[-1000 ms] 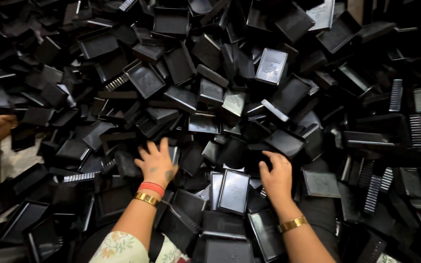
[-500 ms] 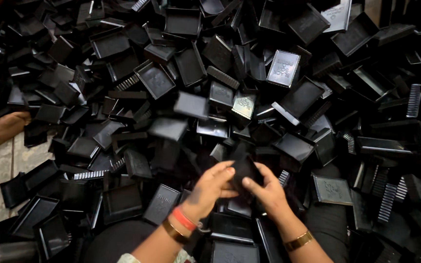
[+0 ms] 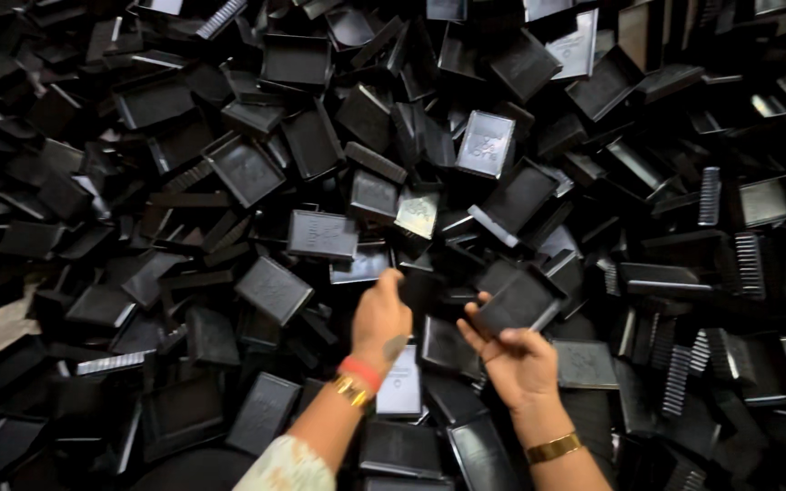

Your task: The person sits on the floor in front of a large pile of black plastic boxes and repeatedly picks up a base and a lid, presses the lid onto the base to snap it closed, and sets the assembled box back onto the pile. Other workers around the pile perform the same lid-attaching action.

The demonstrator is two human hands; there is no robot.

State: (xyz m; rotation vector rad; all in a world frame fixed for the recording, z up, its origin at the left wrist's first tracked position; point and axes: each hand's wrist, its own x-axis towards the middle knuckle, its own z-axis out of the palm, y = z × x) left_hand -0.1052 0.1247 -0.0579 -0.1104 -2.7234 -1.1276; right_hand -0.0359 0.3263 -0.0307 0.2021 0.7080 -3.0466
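Gripping a shallow black plastic tray (image 3: 522,300) from below, the right hand (image 3: 513,356) has its fingers curled under the near edge, low in the middle of the heap of black trays (image 3: 256,173). Just beside it, the left hand (image 3: 380,318) pinches a smaller black piece (image 3: 422,289). Gold bangles on both wrists.

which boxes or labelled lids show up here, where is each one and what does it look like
Pale grey lid: upper middle of the pile, square, tilted, faint embossed marking.
Grey lid: top right of centre, square, marking too blurred to read.
Black tray: held in the right hand, shallow, rectangular.
Black piece: at the left hand fingertips, small, dark.
Pile of black trays: fills the view, glossy black rectangles.
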